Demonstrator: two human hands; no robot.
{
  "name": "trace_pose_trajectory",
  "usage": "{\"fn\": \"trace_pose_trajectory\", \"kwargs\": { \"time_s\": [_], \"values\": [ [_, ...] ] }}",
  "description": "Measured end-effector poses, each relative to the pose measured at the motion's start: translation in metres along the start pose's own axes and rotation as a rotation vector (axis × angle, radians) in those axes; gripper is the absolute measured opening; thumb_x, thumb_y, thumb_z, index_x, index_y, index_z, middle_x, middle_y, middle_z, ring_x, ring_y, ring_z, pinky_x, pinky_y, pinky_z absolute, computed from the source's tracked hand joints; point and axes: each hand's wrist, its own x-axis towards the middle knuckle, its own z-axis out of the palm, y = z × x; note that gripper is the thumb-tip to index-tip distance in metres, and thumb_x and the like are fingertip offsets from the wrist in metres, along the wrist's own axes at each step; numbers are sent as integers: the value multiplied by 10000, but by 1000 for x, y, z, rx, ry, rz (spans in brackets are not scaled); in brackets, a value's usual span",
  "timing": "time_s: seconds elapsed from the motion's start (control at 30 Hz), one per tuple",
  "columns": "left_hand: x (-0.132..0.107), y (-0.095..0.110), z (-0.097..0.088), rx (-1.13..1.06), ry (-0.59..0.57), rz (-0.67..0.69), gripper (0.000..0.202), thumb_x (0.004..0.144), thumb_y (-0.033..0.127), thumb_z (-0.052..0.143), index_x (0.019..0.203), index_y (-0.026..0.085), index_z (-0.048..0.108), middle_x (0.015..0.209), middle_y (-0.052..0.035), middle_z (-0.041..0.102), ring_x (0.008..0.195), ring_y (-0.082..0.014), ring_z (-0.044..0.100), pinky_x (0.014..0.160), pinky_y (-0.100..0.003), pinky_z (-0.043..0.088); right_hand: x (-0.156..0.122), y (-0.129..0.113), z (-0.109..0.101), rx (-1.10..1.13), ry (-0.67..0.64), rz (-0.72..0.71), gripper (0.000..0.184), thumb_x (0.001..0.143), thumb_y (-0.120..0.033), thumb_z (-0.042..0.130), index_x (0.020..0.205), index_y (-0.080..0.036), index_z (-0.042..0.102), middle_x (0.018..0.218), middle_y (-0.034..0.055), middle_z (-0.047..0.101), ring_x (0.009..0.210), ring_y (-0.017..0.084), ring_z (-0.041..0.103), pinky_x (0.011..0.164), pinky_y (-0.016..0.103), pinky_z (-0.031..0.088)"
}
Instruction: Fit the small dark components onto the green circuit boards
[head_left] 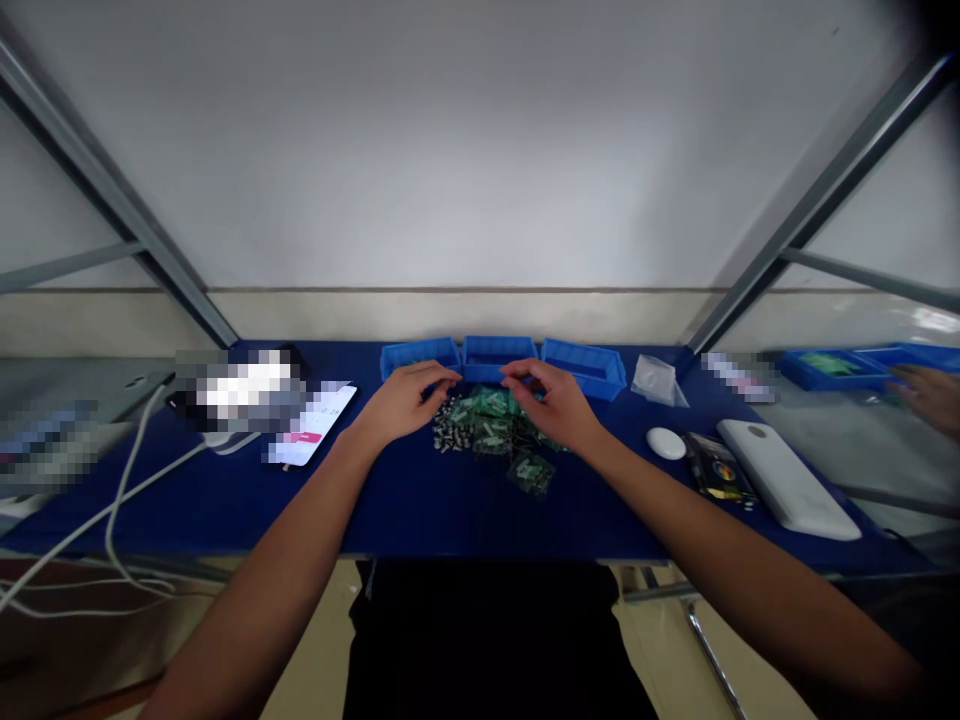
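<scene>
My left hand (409,402) is over the left edge of a pile of small metal screw-like parts (451,432). Its thumb and fingertips come together. Facing it, my right hand (556,402) hovers over the right side of the pile, thumb and forefinger nearly touching. Anything in either pinch is too small to make out. Between and below the hands lie small clear packets with green markings (491,405); one separate packet (531,472) rests nearer to me. Behind the hands stand three blue bins, left (420,354), middle (499,350) and right (585,368).
To the left are a lit phone (319,425) and white cables (124,500). On the right lie clear bags (656,380), a white round case (666,443), a dark packet (720,468) and a white power bank (787,480). Another person's hand (930,395) is at the far right.
</scene>
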Motion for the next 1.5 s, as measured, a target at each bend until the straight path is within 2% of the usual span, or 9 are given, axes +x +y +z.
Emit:
{"fn": "trace_pose_trajectory", "kwargs": {
  "time_s": [0.07,0.2,0.37,0.7,0.87,1.1,1.33,1.43,1.5],
  "values": [
    [-2,-4,2,0,-67,-11,343,981,148,544,1232,221,767,1143,-53,808,956,-199,765,822,-328,609,-1,0,1,-24,-6,-17,196,1026,-357,646,1155,-254,751,1056,56,799,860,202,734,708,324,564],
    [-4,-16,9,44,-185,-10,450,883,59,574,1247,225,782,1168,-57,820,1019,-230,780,918,-365,602,0,-1,1,-39,-8,-23,199,1028,-349,635,1159,-250,747,1044,55,801,849,201,735,709,323,564],
    [-2,-21,11,9,-216,-53,338,975,150,588,1235,230,788,1162,-60,822,1028,-235,783,911,-363,592,0,0,1,-41,-8,-29,200,1024,-358,633,1148,-251,748,1040,59,802,870,208,742,739,332,580],
    [-3,-18,16,-22,-143,-179,201,914,202,693,1070,232,816,1008,-32,835,866,-198,785,785,-307,589,-2,2,3,-44,-20,-35,210,1027,-370,626,1151,-250,746,1035,58,798,869,208,738,757,340,594],
    [-4,-21,23,-136,-95,-226,156,886,192,701,1001,226,801,972,-35,835,846,-202,794,789,-321,622,-3,2,3,-46,-30,-23,211,1027,-377,629,1147,-250,746,1019,60,795,862,211,739,767,345,599],
    [-5,-28,32,-267,-19,-226,247,827,115,692,1031,223,781,964,-47,826,851,-208,798,791,-357,663,-2,3,3,-35,-32,-32,210,1029,-383,627,1149,-253,740,1039,66,795,880,219,742,777,365,605],
    [-4,-26,30,-222,-57,-216,240,854,116,694,1044,223,796,1021,-55,790,839,-188,768,797,-348,645,-2,2,3,-20,-43,-14,197,1024,-366,644,1150,-245,735,1028,58,794,885,210,750,776,350,594],
    [-2,-20,26,-222,8,-208,250,869,119,698,1077,220,792,1038,-64,784,847,-185,765,810,-353,648,-1,1,4,-13,-43,-4,200,1020,-373,648,1143,-243,737,1017,58,792,873,208,745,781,354,598],
    [0,-13,23,-258,94,-200,241,889,132,701,1097,219,788,1051,-71,779,873,-185,767,835,-361,656,-1,0,5,26,-47,19,203,1016,-383,655,1141,-247,739,1028,57,792,891,211,748,802,362,605]
  ]
}}
